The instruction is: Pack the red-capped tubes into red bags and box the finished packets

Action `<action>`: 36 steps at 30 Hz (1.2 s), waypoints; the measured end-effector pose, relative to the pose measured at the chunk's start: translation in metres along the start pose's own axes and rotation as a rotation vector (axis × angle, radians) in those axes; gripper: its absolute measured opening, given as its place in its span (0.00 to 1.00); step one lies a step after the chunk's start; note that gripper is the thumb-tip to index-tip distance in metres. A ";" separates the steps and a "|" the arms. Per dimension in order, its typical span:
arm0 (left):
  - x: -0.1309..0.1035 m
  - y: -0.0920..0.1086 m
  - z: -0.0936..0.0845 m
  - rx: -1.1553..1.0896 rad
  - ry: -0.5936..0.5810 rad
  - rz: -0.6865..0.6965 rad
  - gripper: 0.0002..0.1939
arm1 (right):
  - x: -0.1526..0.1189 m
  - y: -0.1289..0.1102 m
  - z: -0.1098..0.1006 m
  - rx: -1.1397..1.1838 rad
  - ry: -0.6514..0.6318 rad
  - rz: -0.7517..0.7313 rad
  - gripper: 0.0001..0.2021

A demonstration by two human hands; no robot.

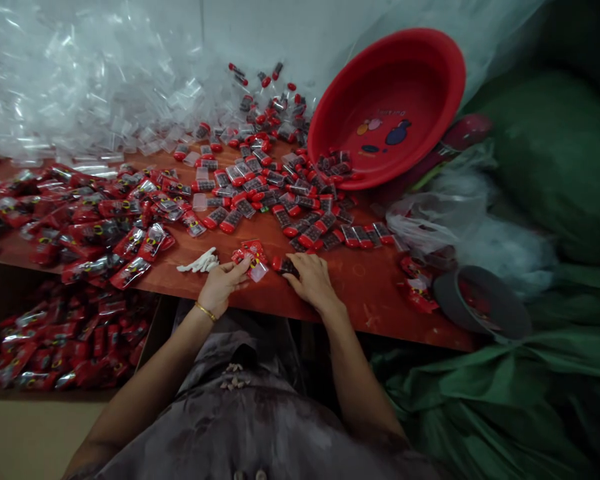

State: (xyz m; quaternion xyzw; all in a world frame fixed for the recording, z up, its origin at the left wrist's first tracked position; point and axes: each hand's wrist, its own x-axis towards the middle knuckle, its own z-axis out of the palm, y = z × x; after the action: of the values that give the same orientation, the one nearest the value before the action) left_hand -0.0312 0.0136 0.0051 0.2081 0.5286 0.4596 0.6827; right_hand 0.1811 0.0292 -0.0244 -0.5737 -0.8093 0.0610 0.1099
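Hands [223, 283] [311, 279], two, one container [282, 265], seemingly one packet [253, 254]

The left hand [223, 285] holds a red packet [253, 259]; the right [310, 280] grips what seems a red-capped container [285, 265].

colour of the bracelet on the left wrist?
Gold; the bracelet shows best in the head view.

Both bare forearms forward, left hand [223, 285] pinching thumb to fingers, right hand [311, 280] palm-down, fingers curled.
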 end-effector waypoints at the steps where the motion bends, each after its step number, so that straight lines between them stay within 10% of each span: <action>1: 0.000 0.000 -0.001 -0.002 0.003 0.000 0.24 | -0.001 0.000 0.000 0.000 -0.008 0.000 0.20; 9: 0.001 -0.005 -0.003 -0.024 0.001 -0.049 0.24 | -0.012 -0.003 0.009 0.083 0.094 0.027 0.15; 18: -0.007 -0.003 0.007 0.044 -0.074 0.005 0.24 | -0.057 -0.041 -0.019 1.025 0.002 0.171 0.14; 36: -0.014 -0.007 0.014 0.135 -0.169 0.191 0.18 | -0.047 -0.062 -0.003 1.228 -0.001 0.345 0.14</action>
State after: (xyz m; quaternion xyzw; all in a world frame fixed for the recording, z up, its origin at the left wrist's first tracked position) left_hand -0.0160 0.0007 0.0117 0.3410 0.4769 0.4667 0.6622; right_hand 0.1400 -0.0364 -0.0127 -0.5283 -0.5228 0.5310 0.4070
